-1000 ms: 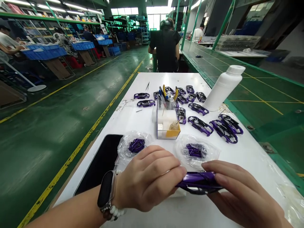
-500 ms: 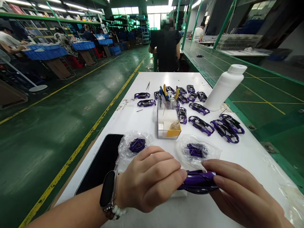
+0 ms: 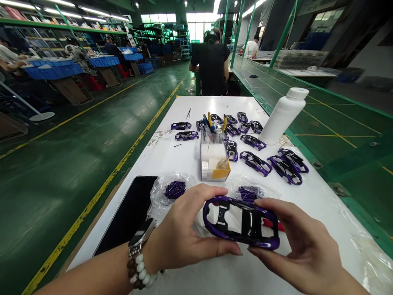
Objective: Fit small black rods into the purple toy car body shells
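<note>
A purple and black toy car body shell (image 3: 250, 225) is held between my two hands above the white table, its openings facing me. My left hand (image 3: 190, 229) grips its left end, fingers along the far edge and thumb below. The right end is pinched by my right hand (image 3: 303, 241), thumb at the near edge. Something red (image 3: 272, 224) shows partly behind the shell; its kind is hidden. Just beyond my hands lie two clear plastic bags of thin purple parts, a left bag (image 3: 175, 189) and a right bag (image 3: 250, 192), the latter partly covered.
A clear organizer box (image 3: 215, 174) with pliers stands mid-table. Several more car shells (image 3: 255, 163) lie around it, near a tilted-looking white bottle (image 3: 284, 116). Tweezers (image 3: 188, 113) lie farther back, and a black flat panel (image 3: 125, 213) at left. A person in black (image 3: 211, 65) sits ahead.
The car shell has been turned from its side view so its openings now face me. My left hand has rotated, with its thumb now at the near edge. The view has shifted slightly.
</note>
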A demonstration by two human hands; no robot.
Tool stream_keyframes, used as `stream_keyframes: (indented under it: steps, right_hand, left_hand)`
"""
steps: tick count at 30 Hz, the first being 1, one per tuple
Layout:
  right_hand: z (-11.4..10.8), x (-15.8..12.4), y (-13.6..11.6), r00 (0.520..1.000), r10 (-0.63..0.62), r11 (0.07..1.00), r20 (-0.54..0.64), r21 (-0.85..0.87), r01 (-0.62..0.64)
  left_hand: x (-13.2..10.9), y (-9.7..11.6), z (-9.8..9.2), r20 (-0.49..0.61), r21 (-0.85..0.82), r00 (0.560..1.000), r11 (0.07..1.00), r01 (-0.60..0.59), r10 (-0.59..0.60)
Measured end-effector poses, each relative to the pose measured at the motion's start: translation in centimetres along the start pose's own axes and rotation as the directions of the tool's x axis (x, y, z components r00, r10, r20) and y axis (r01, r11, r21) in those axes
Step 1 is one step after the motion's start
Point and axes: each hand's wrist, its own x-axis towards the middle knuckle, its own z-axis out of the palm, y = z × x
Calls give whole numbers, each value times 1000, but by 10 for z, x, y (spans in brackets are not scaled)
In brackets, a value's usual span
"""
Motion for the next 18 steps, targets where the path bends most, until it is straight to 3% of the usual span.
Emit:
stream_keyframes:
  steps: [7, 18]
  right_hand:
    - [-1, 3, 6, 993, -122, 989, 5, 86, 121]
    - [-2, 6, 7, 962, -270, 958, 43, 113, 264]
  left_hand:
    - [4, 0, 0, 39, -19, 991, 991, -131, 132]
    - [2, -3, 4, 9, 69, 960, 957, -280, 280]
